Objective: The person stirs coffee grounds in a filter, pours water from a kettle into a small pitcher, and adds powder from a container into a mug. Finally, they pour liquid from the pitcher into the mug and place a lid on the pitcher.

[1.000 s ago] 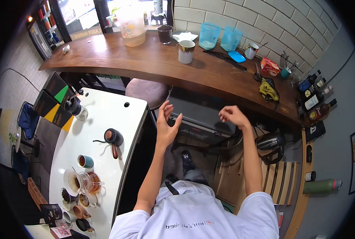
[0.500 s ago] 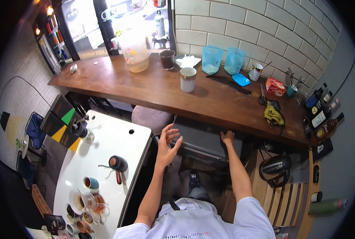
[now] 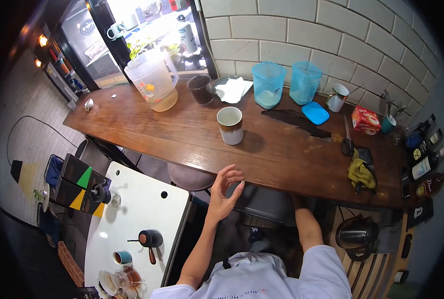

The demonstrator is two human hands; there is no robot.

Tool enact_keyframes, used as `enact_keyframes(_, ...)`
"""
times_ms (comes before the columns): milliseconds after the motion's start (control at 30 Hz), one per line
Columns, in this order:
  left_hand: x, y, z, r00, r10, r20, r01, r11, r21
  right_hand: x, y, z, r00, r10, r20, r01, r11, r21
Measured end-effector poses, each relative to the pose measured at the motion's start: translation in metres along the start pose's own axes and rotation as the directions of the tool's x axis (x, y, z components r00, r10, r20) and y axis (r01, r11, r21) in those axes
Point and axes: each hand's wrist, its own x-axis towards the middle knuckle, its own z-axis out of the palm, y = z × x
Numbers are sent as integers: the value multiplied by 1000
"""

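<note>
My left hand (image 3: pixel 227 193) is raised at the front edge of the wooden counter (image 3: pixel 182 142), fingers apart and curved, with nothing in it. Beyond it on the counter stands a white mug with a brown drip pattern (image 3: pixel 231 130). My right forearm reaches under the counter beside a dark grey surface (image 3: pixel 266 203); the hand itself is hidden there. Further back on the counter are a cup of dark grounds (image 3: pixel 200 90), white napkins on a plate (image 3: pixel 232 90) and two blue translucent containers (image 3: pixel 268 88).
A pitcher (image 3: pixel 152 82) stands at the back left. Scissors (image 3: pixel 348 142) and a yellow cloth (image 3: pixel 362 174) lie at right. A black kettle (image 3: pixel 356 234) is below right. The white table (image 3: pixel 132 199) at left holds a grinder and coffee ware.
The view has shifted closer to the counter. My right hand, visible at the dark surface before, is now under the counter edge. My left hand is nearer the counter's front edge.
</note>
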Motion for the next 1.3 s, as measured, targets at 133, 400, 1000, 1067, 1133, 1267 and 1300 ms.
enact_keyframes(133, 9, -1, 0, 1000, -13, -23, 13, 1000, 8, -14, -23, 7, 997, 7, 73, -11, 999, 52)
enact_keyframes(400, 20, -10, 5, 992, 24, -127, -34, 996, -78, -57, -41, -9, 988, 72, 135, -83, 994, 77)
enact_keyframes(1000, 38, 1, 4, 973, 128, -193, -144, 987, -72, 19, -292, -294, 817, -350, 458, 81, 857, 510)
enact_keyframes(1067, 40, 1, 3, 969, 125, -213, -139, 989, -53, 43, -292, -309, 921, -246, 300, 126, 921, 368)
enact_keyframes(1133, 42, -1, 4, 965, 128, -229, -144, 988, -56, 77, -287, -306, 979, -166, 121, 132, 960, 248)
enact_keyframes(1267, 45, -2, 11, 960, 78, -269, -95, 994, -49, 154, -231, -255, 982, -186, -22, 187, 981, 46)
enact_keyframes(1300, 46, -4, 12, 959, 74, -275, -84, 996, -27, 170, -212, -240, 960, -274, -57, 264, 954, -145)
